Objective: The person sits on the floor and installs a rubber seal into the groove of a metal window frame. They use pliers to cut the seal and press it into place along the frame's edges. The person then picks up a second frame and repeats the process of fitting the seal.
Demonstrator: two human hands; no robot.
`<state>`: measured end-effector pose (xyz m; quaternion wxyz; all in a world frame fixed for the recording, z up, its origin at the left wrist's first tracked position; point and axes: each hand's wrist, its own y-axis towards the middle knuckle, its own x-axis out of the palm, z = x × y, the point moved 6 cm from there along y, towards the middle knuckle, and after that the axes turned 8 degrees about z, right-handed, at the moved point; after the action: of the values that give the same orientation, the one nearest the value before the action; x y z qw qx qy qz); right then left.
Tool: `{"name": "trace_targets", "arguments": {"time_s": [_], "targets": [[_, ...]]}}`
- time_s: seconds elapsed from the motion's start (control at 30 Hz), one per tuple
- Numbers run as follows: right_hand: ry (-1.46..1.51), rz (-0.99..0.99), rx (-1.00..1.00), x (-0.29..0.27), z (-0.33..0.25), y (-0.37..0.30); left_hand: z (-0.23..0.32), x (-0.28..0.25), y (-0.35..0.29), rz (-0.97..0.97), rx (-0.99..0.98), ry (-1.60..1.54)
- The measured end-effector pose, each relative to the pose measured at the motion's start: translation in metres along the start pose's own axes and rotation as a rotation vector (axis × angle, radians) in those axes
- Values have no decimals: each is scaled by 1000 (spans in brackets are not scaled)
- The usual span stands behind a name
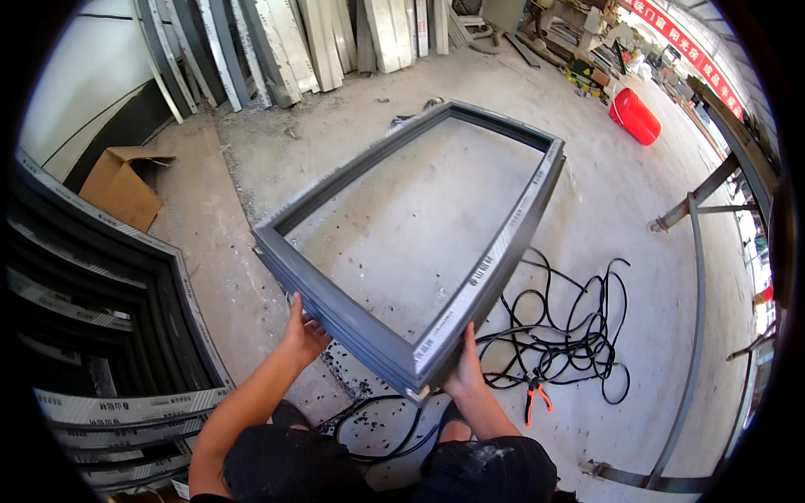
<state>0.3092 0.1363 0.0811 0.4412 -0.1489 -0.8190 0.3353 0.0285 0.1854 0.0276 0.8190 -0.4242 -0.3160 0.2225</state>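
Observation:
A grey rectangular window frame (344,308) with printed protective film along its edges is held tilted in front of me, its far end pointing away. My left hand (303,342) grips the near-left bar, thumb up along its outer side and fingers reaching underneath. At the near-right corner, my right hand (466,373) holds the frame from the outside, with its lower fingers hidden behind the bar. Through the opening the concrete floor shows. A tangle of black cord (579,339) lies on the floor to the right, with orange-handled pliers (537,396) at its near edge.
Similar frames are stacked (126,408) at my left. Behind them sits an open cardboard box (122,189). Long profiles (310,42) lean along the far wall. A red bucket (635,117) lies tipped at the far right, near a metal stand (696,251). Dark scraps litter the floor near my feet.

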Motion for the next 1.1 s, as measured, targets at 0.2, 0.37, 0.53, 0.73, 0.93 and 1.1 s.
{"name": "trace_targets", "arguments": {"time_s": [0.2,0.37,0.53,0.73,0.93,1.1], "targets": [[60,-39,246,30,70,29,-31,-10,-36,-343,-200,-108],[-10,-104,293,26,102,49,-22,-44,20,-49,-117,-194],[-150,-168,472,13,145,52,3,-106,63,63,-133,-216],[-243,-171,587,-5,165,50,37,-173,54,284,-6,-39],[-485,-207,472,-8,158,52,56,-207,69,288,21,42],[-713,-170,283,-26,110,47,63,-228,91,205,-41,103]]}}
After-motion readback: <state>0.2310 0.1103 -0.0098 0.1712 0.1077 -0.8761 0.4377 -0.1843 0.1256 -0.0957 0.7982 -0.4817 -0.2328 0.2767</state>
